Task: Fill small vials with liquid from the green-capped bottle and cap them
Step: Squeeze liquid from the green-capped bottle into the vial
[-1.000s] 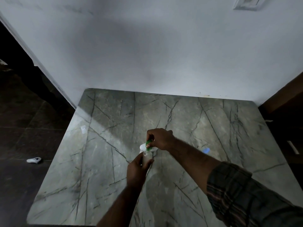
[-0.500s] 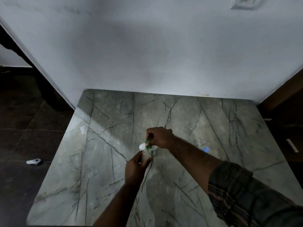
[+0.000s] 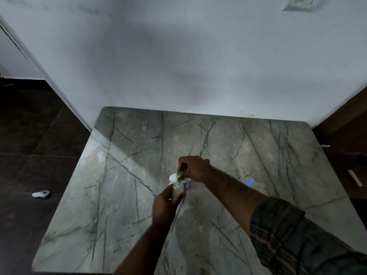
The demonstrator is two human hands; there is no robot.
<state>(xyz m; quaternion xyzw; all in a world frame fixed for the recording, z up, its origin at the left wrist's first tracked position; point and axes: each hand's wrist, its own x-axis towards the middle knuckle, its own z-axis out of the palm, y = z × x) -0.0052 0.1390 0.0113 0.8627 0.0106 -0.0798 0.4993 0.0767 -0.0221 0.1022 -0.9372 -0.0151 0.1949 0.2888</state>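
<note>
Watching the middle of the bench (image 3: 139, 225) now: my left hand (image 3: 163, 207) is curled round the clear bottle (image 3: 177, 192), holding it roughly upright just above the stone, and my right hand (image 3: 195, 168) comes down from above with fingertips pinching the green cap (image 3: 180, 172). I read this as the cap being worked on the neck, though I can't tell which way it is turning. The risk here is plain: the bottle is off the surface with only one hand's wrap to steady it, so a hard twist could spin it in the palm or tip it, and liquid would go over the bench once the cap is free. The cap itself is small; a loose pinch could drop it and send it rolling off the edge. As for contents, the bottle wall looks pale and see-through, but the light is dim and I cannot make out a fill level. A white round thing (image 3: 172, 178) sits just behind the bottle, touching or nearly so; whether it holds anything is hidden. A blue piece (image 3: 249, 182) lies to the right and a clear piece (image 3: 100, 155) far left, both too small for me to call vials.
</note>
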